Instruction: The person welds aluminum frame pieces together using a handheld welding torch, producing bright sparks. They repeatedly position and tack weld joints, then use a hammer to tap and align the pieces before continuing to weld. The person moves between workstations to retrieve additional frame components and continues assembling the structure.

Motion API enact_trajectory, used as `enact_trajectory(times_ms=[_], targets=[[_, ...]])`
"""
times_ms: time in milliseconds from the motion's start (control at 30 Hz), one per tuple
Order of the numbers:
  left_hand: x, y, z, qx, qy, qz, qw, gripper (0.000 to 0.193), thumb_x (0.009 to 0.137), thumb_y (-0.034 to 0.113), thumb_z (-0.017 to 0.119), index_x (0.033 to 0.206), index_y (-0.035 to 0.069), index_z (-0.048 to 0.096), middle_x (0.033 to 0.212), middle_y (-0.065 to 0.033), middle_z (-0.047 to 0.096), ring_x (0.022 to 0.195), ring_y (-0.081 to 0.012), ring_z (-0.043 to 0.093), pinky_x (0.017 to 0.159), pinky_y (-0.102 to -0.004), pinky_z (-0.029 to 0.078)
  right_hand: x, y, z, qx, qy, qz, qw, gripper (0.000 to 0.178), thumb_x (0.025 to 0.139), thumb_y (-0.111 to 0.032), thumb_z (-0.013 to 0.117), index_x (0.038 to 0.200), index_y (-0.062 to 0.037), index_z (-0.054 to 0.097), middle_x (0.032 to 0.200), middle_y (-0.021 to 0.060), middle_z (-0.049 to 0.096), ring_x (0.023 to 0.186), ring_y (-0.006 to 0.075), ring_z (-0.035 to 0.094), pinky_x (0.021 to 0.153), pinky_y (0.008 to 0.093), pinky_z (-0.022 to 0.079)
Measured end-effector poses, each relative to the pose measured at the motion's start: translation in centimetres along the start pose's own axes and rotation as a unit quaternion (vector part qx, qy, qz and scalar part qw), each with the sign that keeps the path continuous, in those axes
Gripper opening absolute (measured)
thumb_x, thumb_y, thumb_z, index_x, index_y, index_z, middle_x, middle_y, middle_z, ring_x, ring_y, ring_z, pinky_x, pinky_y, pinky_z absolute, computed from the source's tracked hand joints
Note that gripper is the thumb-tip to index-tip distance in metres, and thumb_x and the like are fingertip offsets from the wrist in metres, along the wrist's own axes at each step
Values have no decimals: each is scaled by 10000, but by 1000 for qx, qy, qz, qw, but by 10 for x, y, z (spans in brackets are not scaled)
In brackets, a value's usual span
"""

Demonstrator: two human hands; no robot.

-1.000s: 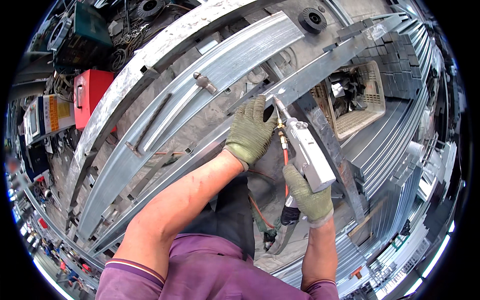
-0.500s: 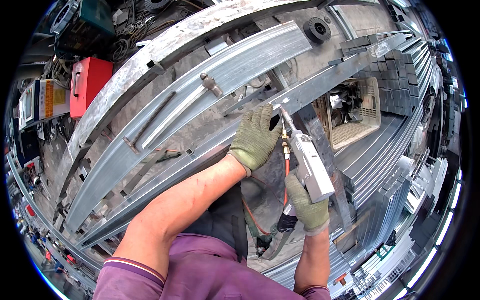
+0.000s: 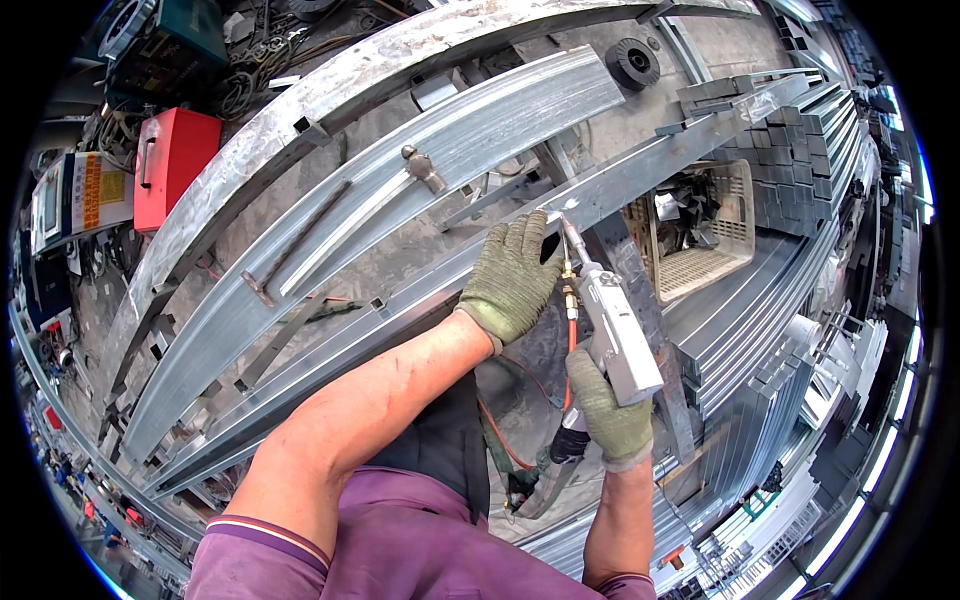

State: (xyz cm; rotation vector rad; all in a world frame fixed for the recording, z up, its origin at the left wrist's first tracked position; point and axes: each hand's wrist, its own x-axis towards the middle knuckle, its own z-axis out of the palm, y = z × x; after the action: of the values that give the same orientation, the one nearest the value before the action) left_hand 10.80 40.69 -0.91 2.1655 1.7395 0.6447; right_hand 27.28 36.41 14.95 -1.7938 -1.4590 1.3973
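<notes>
My right hand, in a green knit glove, is wrapped around a handheld welding gun with a pale grey body. Its narrow nozzle points at the upper face of a long grey steel beam, close to a small bright mark. Alongside the nozzle runs a thin wire guide with a brass fitting and an orange hose. My left hand, gloved alike, lies on the beam just left of the nozzle, fingers stretched out and holding nothing. Whether the nozzle touches the steel, I cannot tell.
Beyond the beam, a wide steel channel carries a hammer and a thin rod with a crosspiece. To the right are a plastic crate of scraps and stacked steel profiles. A red box stands far left.
The view has shifted slightly. My right hand and the welding gun have moved a little left, with the nozzle tip slightly nearer me; my left hand stays in place on the beam.
</notes>
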Motion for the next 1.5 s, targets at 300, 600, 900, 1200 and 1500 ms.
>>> enact_trajectory(times_ms=[300,600,900,1200,1500], targets=[[1,2,-3,-6,-4,-5,1000,466,987,243,613,1407,68,712,1548,-303,545,1438,-457,531,1222,-601,402,0,-4,8,-41,31,-30,998,217,919,-68,849,1103,11,766,851,64,765,733,131,731,665,327,587],[0,1,0,2,7,-1,1000,456,988,231,618,1407,77,713,1534,-277,550,1435,-450,528,1216,-602,406,3,-4,4,-34,18,-14,999,286,922,-101,858,1160,27,763,879,59,777,766,107,732,679,317,589],[0,-1,1,0,12,-2,1000,453,990,221,615,1413,86,708,1493,-261,577,1416,-446,542,1203,-584,425,1,-11,-2,-21,-18,37,999,337,933,-97,857,1227,31,750,905,67,771,775,123,722,690,324,586],[0,-1,0,-2,20,1,1000,448,996,216,611,1414,89,705,1468,-256,588,1406,-445,547,1206,-582,425,5,-2,-2,-30,0,-6,1000,330,943,-112,856,1218,35,749,898,62,755,754,120,691,668,320,572],[0,-1,-1,2,14,3,1000,450,1000,215,602,1418,77,698,1473,-273,585,1405,-445,548,1201,-587,419,0,4,2,-101,10,-76,992,167,898,-69,860,1050,-33,801,825,70,755,680,184,735,616,345,576]])
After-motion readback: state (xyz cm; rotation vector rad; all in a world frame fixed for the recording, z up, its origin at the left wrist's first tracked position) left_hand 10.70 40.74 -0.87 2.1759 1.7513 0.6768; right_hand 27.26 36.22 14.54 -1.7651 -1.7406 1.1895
